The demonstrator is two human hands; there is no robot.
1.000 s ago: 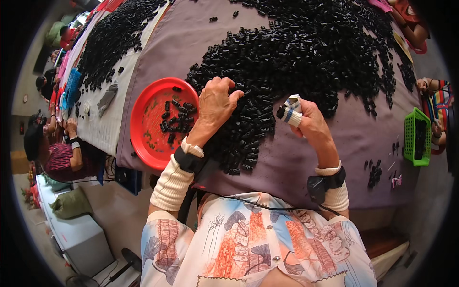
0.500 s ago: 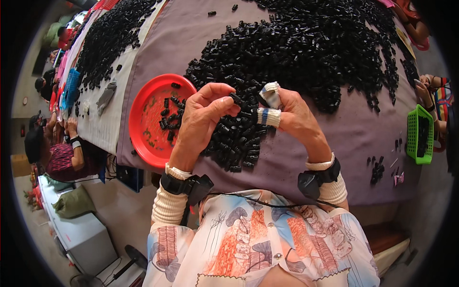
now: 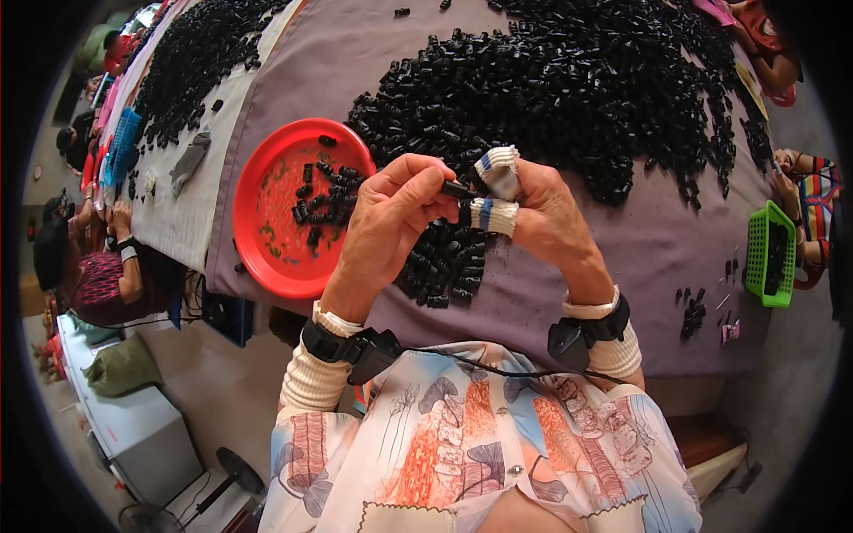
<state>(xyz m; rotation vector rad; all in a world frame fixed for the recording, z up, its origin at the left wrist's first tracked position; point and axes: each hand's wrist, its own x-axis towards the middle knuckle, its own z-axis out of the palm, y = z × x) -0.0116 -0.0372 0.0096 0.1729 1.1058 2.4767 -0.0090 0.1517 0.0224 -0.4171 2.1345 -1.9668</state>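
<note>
My left hand (image 3: 391,218) pinches a small black cylindrical part (image 3: 458,190) between thumb and fingertips, over the near end of a large heap of similar black parts (image 3: 551,98). My right hand (image 3: 555,213) meets it from the other side. White knit finger covers (image 3: 494,216) with blue stripes sit on its thumb and index finger, and the part's right end lies between them. To the left of my left hand stands a round red tray (image 3: 258,213) with a printed pattern, holding several black parts.
A purple-grey cloth (image 3: 569,302) covers the table. At the right edge is a green basket (image 3: 758,253), with loose black parts (image 3: 693,313) nearby. A second table at left bears another black heap (image 3: 200,67) and a blue basket (image 3: 120,147). People sit at both sides.
My hands have come together: the black part in my left hand now reaches between my right hand's covered fingers. The whole view has shifted slightly.
</note>
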